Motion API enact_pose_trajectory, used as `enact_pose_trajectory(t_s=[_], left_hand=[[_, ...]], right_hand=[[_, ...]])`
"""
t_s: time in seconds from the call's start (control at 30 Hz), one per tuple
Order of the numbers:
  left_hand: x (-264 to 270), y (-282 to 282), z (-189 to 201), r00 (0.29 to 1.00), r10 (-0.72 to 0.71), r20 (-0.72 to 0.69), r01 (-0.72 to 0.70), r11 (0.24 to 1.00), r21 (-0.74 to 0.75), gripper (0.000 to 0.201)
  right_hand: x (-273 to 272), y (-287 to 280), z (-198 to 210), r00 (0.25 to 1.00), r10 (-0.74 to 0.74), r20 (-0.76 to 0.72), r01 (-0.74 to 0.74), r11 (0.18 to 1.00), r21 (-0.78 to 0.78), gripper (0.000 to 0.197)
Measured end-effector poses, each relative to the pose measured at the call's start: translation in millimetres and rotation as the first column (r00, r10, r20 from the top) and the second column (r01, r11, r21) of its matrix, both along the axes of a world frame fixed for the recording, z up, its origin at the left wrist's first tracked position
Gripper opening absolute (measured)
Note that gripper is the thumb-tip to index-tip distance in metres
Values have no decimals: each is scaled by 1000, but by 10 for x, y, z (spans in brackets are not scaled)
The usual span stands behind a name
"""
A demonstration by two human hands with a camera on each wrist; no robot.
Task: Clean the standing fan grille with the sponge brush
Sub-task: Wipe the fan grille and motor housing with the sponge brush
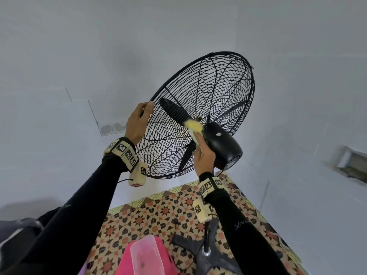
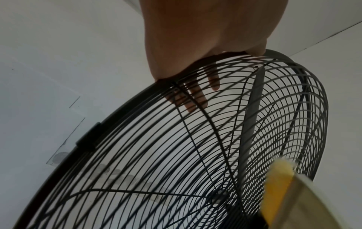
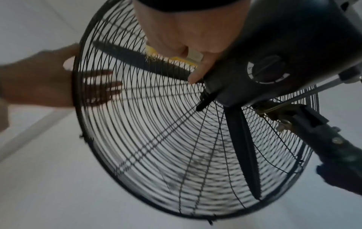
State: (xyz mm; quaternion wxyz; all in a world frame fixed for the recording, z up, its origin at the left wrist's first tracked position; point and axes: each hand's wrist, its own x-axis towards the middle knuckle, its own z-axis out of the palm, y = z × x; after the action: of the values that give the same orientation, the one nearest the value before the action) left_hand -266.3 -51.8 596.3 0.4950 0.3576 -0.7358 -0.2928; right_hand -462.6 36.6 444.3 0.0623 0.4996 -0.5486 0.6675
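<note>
The black wire fan grille is tilted upward in the head view. My left hand grips its left rim, thumb on the back and fingers lying across the front wires. My right hand holds the yellow sponge brush, whose head presses on the rear grille just left of the black motor housing. In the right wrist view the sponge brush lies on the wires over a fan blade. The left wrist view shows the sponge brush blurred at lower right.
Below stand the fan's pole and cross-shaped base on a patterned rug. A pink container with a clear lid sits by the base. Pale walls close in behind the fan.
</note>
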Motion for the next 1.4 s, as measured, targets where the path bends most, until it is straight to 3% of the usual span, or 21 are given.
enact_pose_trajectory(t_s=[0.07, 0.13, 0.27, 0.43, 0.57, 0.63, 0.73, 0.8, 0.9, 0.97, 1.0, 1.13, 1.3, 1.4], left_hand=[[24, -19, -7, 1000, 9, -1, -9, 1000, 6, 67], [26, -10, -7, 1000, 10, 1, -10, 1000, -1, 65], [-33, 34, -11, 1000, 3, 9, -2, 1000, -16, 69], [28, 9, -19, 1000, 9, -9, -9, 1000, 12, 66], [23, 32, -37, 1000, -3, 10, 4, 1000, -14, 76], [2, 51, -36, 1000, 7, 14, -7, 1000, -18, 80], [16, 44, -28, 1000, 0, 14, 0, 1000, -4, 80], [52, 26, -50, 1000, -11, 23, 11, 1000, -10, 81], [56, 11, -63, 999, -12, 36, 12, 1000, -26, 74], [35, 13, -60, 999, -9, 32, 10, 999, -32, 74], [29, 12, -51, 1000, -6, 28, 7, 1000, -30, 76], [45, -9, -52, 1000, -9, 19, 9, 1000, -19, 86], [24, 28, -67, 1000, -5, 12, 6, 1000, -26, 84], [18, 40, -58, 1000, -2, 1, 2, 1000, -10, 84]], right_hand=[[45, 65, -134, 997, 53, -63, -48, 995, 83, 54], [28, 123, -157, 997, 40, -70, -36, 998, 58, 50], [86, -21, 39, 975, -58, 214, 66, 997, -30, 44], [397, 60, 5, 892, 61, 448, -136, 981, 139, 48], [341, 151, 249, 840, 21, 542, -5, 1000, -31, 56], [311, 89, 303, 864, -7, 503, 11, 1000, -5, 69], [321, 35, 184, 950, -54, 307, -79, 911, 404, 75], [319, 54, 82, 931, -89, 355, -113, 853, 510, 68], [324, 86, 149, 903, -178, 391, 20, 927, 376, 70], [357, 92, 297, 895, -140, 425, 70, 982, 176, 70], [362, 55, 346, 901, -143, 410, 77, 982, 172, 70], [295, 87, 485, 937, -170, 305, 17, 894, 447, 77], [121, 197, 650, 924, -218, 314, 94, 926, 365, 79], [210, 114, 510, 939, -161, 303, -9, 870, 492, 80]])
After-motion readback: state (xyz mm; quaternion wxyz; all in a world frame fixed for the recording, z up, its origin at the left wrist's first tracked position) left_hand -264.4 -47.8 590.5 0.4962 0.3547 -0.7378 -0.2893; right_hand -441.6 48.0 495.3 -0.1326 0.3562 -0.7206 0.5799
